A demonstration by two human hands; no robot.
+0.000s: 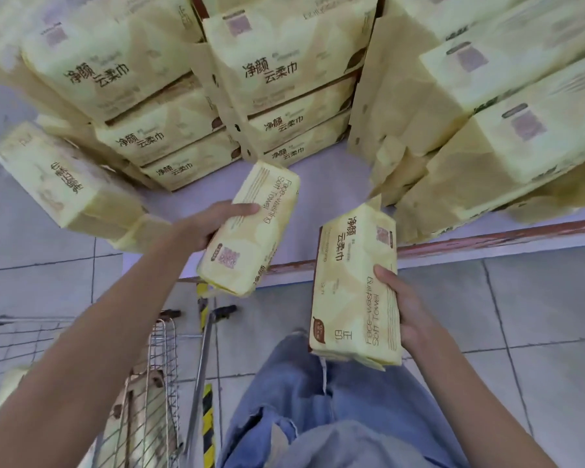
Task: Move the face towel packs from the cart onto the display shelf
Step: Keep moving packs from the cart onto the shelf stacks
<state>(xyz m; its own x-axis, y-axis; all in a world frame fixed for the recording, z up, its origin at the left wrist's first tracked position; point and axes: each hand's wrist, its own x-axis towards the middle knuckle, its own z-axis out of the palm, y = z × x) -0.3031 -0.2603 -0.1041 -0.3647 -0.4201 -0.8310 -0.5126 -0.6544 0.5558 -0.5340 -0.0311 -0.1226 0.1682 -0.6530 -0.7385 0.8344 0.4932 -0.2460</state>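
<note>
Before shelf point(321, 170): two packs point(250, 231) point(352, 282) (both held)

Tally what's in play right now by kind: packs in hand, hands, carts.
Packs in hand: 2, the left-hand pack and the right-hand pack
Hands: 2, the left hand and the right hand
Carts: 1, the cart
Total: 5
The stacked packs on the display shelf overlap and run out of frame, so they have no exact count.
</note>
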